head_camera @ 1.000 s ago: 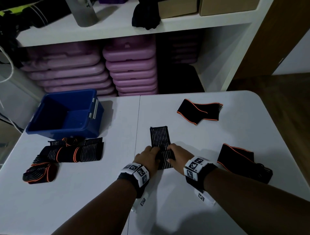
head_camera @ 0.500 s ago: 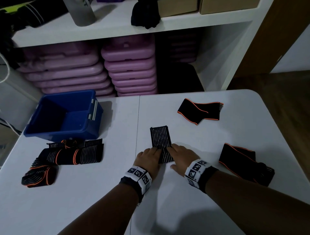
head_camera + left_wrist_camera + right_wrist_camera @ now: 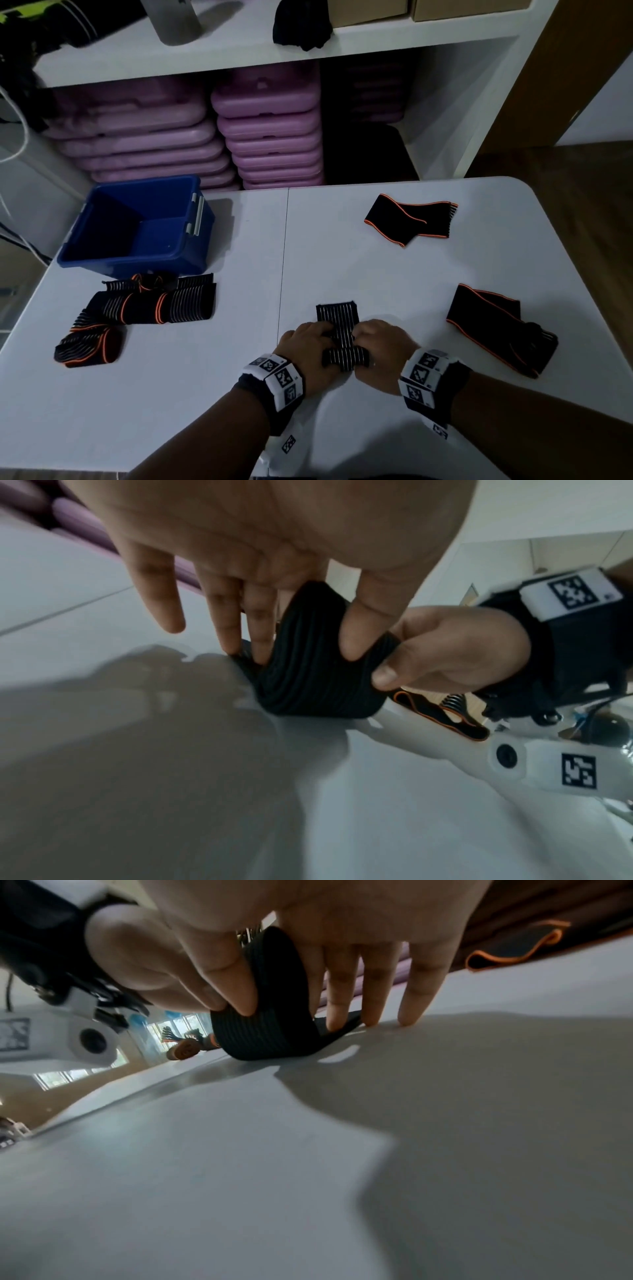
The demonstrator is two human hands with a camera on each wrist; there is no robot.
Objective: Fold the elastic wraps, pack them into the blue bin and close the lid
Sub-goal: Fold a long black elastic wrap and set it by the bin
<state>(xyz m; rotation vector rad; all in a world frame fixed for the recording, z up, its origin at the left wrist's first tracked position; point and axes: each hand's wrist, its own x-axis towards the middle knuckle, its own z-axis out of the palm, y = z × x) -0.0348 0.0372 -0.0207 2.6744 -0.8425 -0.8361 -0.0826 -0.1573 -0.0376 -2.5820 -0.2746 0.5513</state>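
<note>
A black elastic wrap with thin white stripes point(image 3: 337, 317) lies lengthwise on the white table point(image 3: 342, 260), near its front. Its near end is raised into a rolled loop point(image 3: 308, 674). My left hand point(image 3: 308, 346) pinches that loop between thumb and fingers from the left. My right hand point(image 3: 380, 344) pinches it the same way from the right point(image 3: 270, 1037), with its outer fingertips point(image 3: 409, 1015) on the table. The blue bin point(image 3: 102, 260) stands open at the back left. I see nothing inside it and no lid.
Striped wraps with orange edges lie piled point(image 3: 154, 301) in front of the bin, one rolled point(image 3: 89, 346) at the far left. Two black orange-edged wraps lie at the back right point(image 3: 411, 219) and right point(image 3: 496, 325). Behind the table, shelves hold purple cases point(image 3: 267, 130).
Both hands lay on the wrap's near end before. Now they have lifted that end and turned it over into a loop, so less of the flat strip shows beyond my fingers.
</note>
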